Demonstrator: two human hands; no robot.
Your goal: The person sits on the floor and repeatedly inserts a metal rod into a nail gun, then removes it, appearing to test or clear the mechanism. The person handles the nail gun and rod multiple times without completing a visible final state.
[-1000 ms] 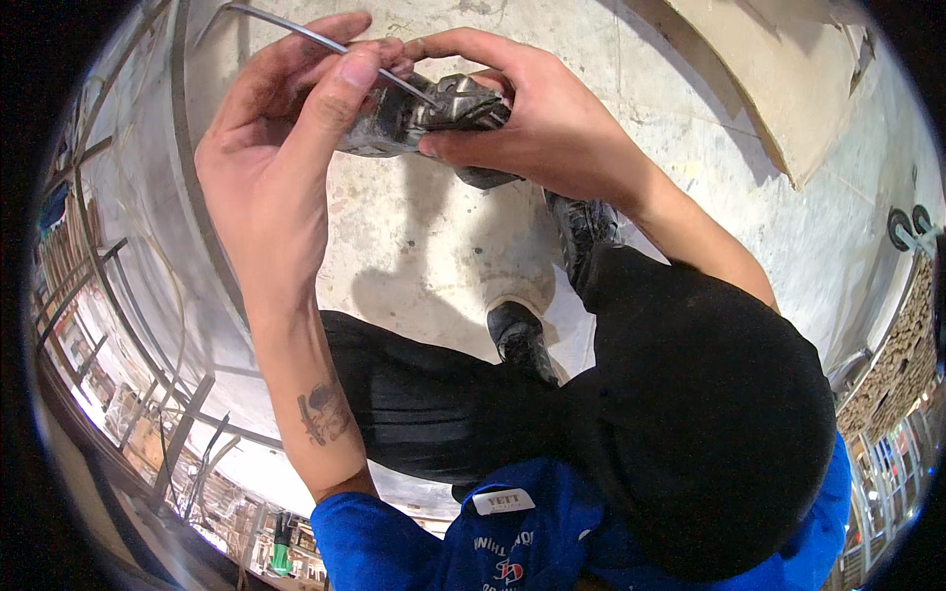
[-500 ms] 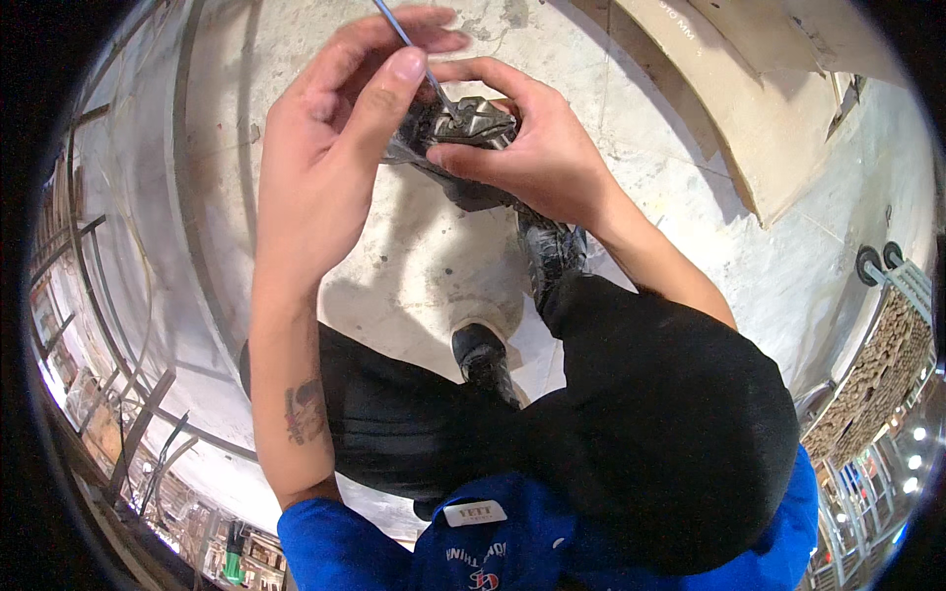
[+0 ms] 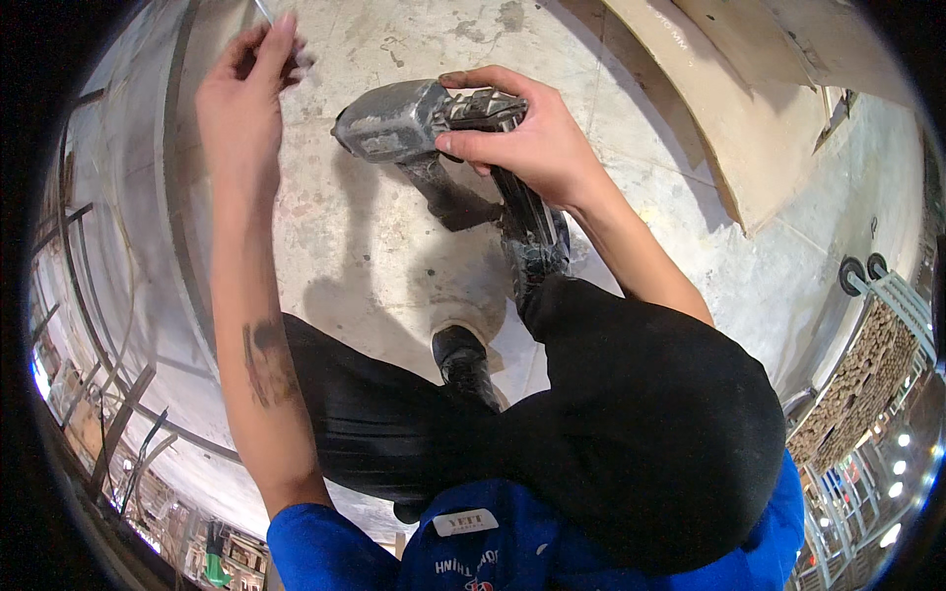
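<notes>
My right hand (image 3: 540, 146) is closed around the nose end of a worn grey and black nail gun (image 3: 392, 123). The gun's rounded body points to the left, its handle hangs down toward the floor, and its dark magazine runs down beside my shoe. Up and to the left, apart from the gun, my left hand (image 3: 241, 103) pinches a thin metal rod (image 3: 264, 10). Only a short length of the rod shows at the top rim, so its kind cannot be made out. Motion blurs the left fingertips.
A large beige panel (image 3: 680, 108) stands at the upper right. A wheeled cart (image 3: 892, 300) and a stack of small wooden pieces (image 3: 857, 384) are at the right. Metal frames (image 3: 99, 295) line the left rim. My black shoe (image 3: 461, 357) rests on the stained concrete floor.
My left hand has moved left and up, taking the thin rod away from the gun's nose. The gun's body is now uncovered; my right hand still grips it.
</notes>
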